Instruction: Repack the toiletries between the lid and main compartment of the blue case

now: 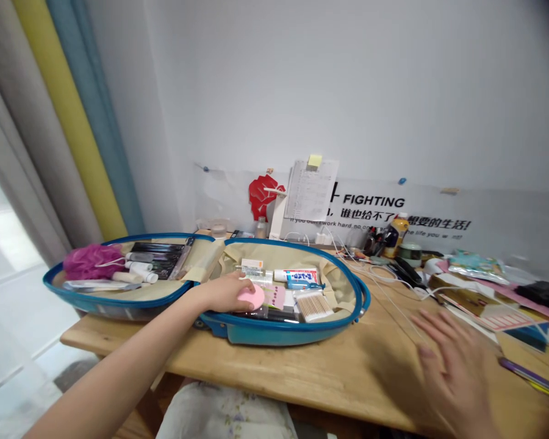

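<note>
1. Inside the right-hand half of an open blue suitcase [283,336] is a small pink disc [252,297], close to the near rim and above other packed items.
2. The left hand [226,294] appears to grasp the disc by its left edge, fingers over the far side and thumb toward the near side.
3. The right hand [457,369] is empty, its fingers spread loosely over the wooden table [302,372].
4. The disc looks smooth, matte and round; I judge it light and easily pinched with a few fingers. Whether it is stiff or soft cannot be told. Opposite edges would give the surest hold.
5. Beside it, the cotton swabs [314,305] are thin sticks in a clear pack, probably slippery and easily bent. The toothpaste [296,275] has a printed, glossy surface.
6. Across the hinge, the purple bath puff [93,262] is a ruffled mesh, likely soft and squashable, next to smooth white tubes [139,267].
7. The suitcase has a glossy rounded shell and a creased beige lining.
</note>
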`<action>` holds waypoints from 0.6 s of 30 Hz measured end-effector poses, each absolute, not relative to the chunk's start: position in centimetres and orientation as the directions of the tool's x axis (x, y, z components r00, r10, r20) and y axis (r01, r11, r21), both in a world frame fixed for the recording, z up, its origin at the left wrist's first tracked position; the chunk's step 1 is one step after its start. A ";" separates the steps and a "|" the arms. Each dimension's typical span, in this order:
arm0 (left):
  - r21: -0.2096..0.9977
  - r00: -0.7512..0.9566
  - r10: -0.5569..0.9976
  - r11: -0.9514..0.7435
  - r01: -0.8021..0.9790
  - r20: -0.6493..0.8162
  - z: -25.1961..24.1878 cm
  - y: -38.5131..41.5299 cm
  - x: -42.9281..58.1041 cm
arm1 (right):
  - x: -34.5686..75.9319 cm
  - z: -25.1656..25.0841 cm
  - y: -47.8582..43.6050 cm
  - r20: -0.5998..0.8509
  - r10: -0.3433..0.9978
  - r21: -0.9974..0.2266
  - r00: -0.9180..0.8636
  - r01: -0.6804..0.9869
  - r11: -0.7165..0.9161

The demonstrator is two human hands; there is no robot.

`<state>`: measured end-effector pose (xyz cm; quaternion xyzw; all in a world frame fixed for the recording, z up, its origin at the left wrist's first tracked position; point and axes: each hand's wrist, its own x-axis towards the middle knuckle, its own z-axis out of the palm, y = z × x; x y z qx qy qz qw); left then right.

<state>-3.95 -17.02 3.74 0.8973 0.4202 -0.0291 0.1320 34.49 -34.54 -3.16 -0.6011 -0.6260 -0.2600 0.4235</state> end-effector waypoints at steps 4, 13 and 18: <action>0.279 0.669 0.714 -0.613 0.740 -0.207 3.5 -16.2 -4.4 | 29.4 -2.6 -29.3 0.872 0.466 -0.027 -0.150 0.936 0.351; 0.415 0.769 0.610 -0.660 0.626 -0.190 2.6 -15.0 -4.8 | 25.2 -3.2 -25.5 0.865 0.468 -0.038 -0.180 0.907 0.419; 0.443 0.751 0.657 -0.694 0.567 0.070 3.0 -15.7 -6.2 | 26.2 -5.1 -25.6 0.898 0.418 -0.057 -0.137 0.906 0.420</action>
